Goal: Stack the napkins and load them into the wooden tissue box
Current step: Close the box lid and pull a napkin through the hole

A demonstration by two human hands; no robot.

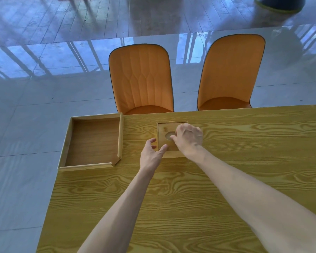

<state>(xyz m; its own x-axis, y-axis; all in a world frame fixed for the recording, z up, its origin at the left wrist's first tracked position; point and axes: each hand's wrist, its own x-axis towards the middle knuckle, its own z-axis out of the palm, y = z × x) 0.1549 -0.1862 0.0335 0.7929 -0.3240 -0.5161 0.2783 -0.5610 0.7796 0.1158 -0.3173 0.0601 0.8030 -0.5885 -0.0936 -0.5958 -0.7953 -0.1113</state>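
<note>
A square wooden tissue box [164, 131] with an oval opening in its top sits near the table's far edge. My right hand [189, 137] rests on top of it, fingers curled over the oval opening and hiding part of it. My left hand [151, 153] is at the box's near left corner, fingers spread, thumb touching the box's front edge. No napkins are visible.
An open shallow wooden tray [120, 136] lies at the table's far left corner, its near right corner gapped. Two orange chairs [142, 79] [230, 73] stand beyond the far edge. The yellow wood-grain table [171, 198] ends on the left, with glossy floor beyond.
</note>
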